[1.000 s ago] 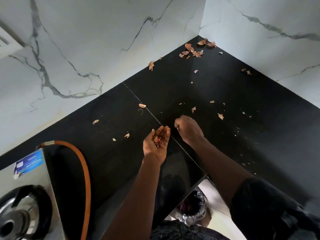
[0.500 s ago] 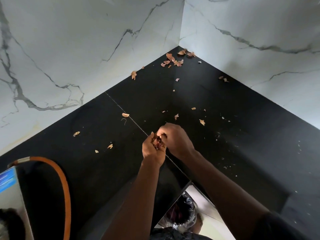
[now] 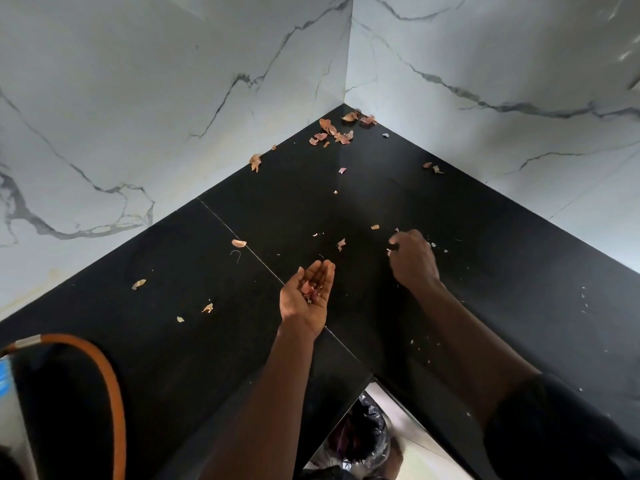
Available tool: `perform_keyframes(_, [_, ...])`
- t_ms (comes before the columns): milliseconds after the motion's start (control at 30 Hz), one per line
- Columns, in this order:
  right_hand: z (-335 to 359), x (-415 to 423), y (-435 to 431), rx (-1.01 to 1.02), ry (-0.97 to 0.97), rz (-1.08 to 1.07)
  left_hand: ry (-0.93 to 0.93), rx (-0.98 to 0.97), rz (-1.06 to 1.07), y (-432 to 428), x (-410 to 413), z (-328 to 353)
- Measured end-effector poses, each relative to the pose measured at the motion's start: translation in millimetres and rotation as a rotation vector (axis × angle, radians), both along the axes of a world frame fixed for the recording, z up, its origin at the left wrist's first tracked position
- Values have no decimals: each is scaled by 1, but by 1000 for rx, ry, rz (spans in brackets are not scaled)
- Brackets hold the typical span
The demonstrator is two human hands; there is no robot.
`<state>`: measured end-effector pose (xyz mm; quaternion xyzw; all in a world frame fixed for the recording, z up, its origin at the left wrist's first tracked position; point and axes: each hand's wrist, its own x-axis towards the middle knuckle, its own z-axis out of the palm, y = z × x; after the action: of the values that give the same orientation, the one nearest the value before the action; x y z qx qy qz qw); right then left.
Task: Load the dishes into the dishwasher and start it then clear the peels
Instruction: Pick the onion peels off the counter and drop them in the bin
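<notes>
Carrying peels [image 3: 311, 289] in upturned, loosely cupped left hand [image 3: 304, 303]. Pinching pale peel [image 3: 390, 251] against counter [image 3: 502, 289] with curled right hand [image 3: 414, 259], off to right. Heap [image 3: 337, 131] in far corner, well beyond both.

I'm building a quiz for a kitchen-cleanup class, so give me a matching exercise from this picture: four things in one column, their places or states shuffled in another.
Things
1. left hand
2. right hand
3. orange hose
4. largest peel heap

Places or states
A. far corner of the black counter
B. palm up, cupping collected peels
C. lower left, curving
D. knuckles up, fingers curled on a pale scrap

Pairs: 1-B, 2-D, 3-C, 4-A
</notes>
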<state>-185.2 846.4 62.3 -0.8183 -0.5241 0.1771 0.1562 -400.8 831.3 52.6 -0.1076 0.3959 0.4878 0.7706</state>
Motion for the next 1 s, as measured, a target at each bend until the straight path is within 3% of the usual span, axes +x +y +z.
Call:
perform_keyframes(133, [-9, 17, 5, -54, -38, -39, 15, 2, -16, 0, -1, 0])
perform_keyframes(267, [-15, 16, 9, -136, -55, 68, 9, 8, -8, 1, -2, -1])
perform_keyframes(567, [-11, -20, -1, -79, -163, 254, 24, 0, -17, 4, 5, -3])
perform_keyframes(733, [-10, -42, -9, -5, -13, 275, 37, -9, -17, 7, 13, -7])
perform_keyframes(900, [13, -69, -12, 221, 135, 273, 68, -22, -17, 9, 24, -8])
perform_keyframes(1000, [23, -84, -17, 177, 148, 385, 147, -47, -44, 11, 31, -12])
